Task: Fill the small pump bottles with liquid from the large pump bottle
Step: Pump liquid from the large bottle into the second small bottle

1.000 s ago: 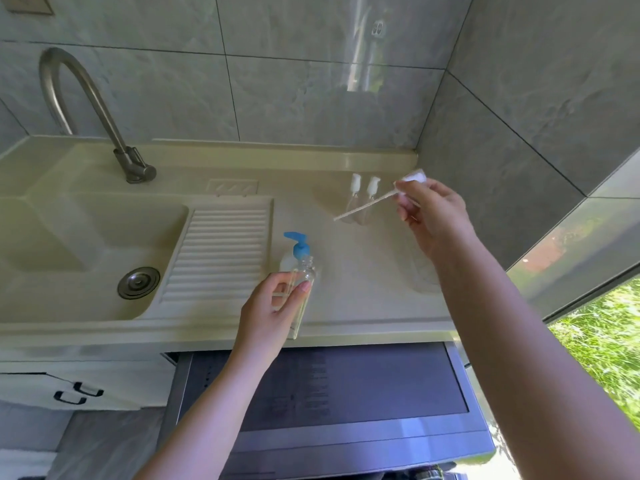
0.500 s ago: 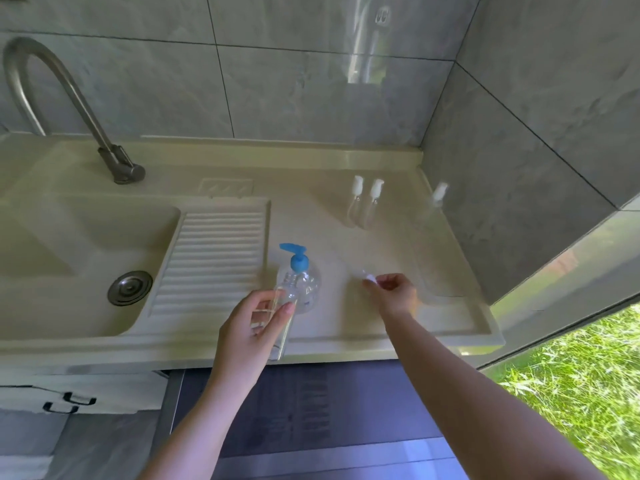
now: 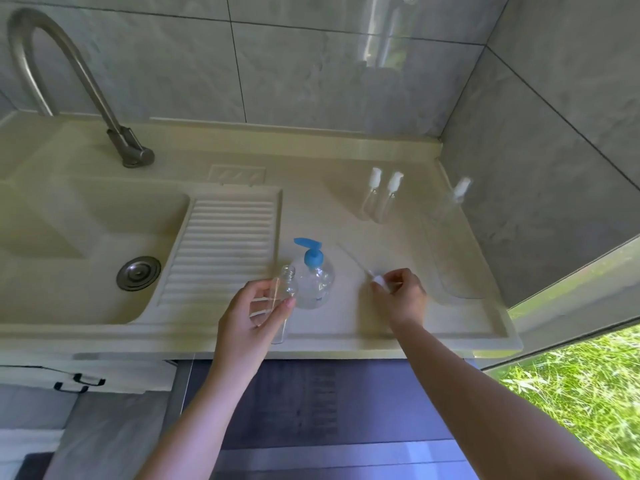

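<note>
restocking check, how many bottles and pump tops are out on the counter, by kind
large pump bottle, blue pump: 1
small pump bottles, pump on: 3
small open bottle, in left hand: 1
loose white pump top, pinched by right hand: 1
total: 6

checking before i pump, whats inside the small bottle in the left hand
The open small bottle in the left hand looks clear and empty, with no pump in its neck. The fingers cover part of its middle, so that stretch cannot be checked.

We see a clear large pump bottle (image 3: 314,282) with a blue pump, a cream bench (image 3: 346,327), grey marbled tiles (image 3: 311,74).
</note>
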Demonstrator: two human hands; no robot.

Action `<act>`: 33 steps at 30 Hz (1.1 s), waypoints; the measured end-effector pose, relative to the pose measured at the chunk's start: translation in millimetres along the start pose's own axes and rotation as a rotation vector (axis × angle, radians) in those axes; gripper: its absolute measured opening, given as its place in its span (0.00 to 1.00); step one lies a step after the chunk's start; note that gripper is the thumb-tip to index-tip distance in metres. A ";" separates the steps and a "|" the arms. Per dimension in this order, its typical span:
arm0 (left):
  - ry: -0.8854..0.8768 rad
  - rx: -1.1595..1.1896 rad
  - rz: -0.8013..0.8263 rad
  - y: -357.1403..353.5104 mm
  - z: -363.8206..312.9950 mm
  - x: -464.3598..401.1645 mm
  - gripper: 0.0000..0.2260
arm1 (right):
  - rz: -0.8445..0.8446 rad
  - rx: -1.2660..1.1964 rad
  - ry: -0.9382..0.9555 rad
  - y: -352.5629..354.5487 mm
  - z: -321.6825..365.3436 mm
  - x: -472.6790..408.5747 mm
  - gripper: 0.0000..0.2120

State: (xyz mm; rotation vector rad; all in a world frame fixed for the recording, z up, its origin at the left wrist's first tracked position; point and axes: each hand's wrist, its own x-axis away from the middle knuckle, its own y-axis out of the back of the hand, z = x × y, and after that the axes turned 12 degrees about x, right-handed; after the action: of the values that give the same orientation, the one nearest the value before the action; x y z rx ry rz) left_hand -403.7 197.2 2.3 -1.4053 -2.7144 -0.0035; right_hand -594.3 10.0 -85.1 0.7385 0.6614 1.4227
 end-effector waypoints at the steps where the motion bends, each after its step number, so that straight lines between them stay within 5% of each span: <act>1: -0.005 0.001 -0.006 1.4 0.7 -0.3 0.10 | 0.001 -0.002 0.007 1.1 -0.2 0.5 0.11; 11: -0.047 -0.078 -0.027 17.1 0.7 -9.8 0.13 | -0.104 -0.173 0.161 24.7 56.8 19.7 0.13; 15: -0.075 -0.167 -0.016 25.5 5.3 -29.2 0.15 | 0.023 -0.283 0.296 35.9 109.2 31.4 0.05; 20: -0.081 -0.213 0.005 27.2 15.5 -44.5 0.15 | 0.228 -0.373 0.383 39.5 143.1 49.5 0.07; 33: -0.063 -0.193 0.036 21.7 21.9 -64.8 0.16 | 0.152 -0.044 0.761 36.1 135.2 41.6 0.15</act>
State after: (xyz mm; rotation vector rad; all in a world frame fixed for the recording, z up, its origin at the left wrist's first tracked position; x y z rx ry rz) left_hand -350.4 157.8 -25.2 -1.5273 -2.8047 -0.2292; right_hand -508.9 44.2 28.3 0.1881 1.1654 1.8621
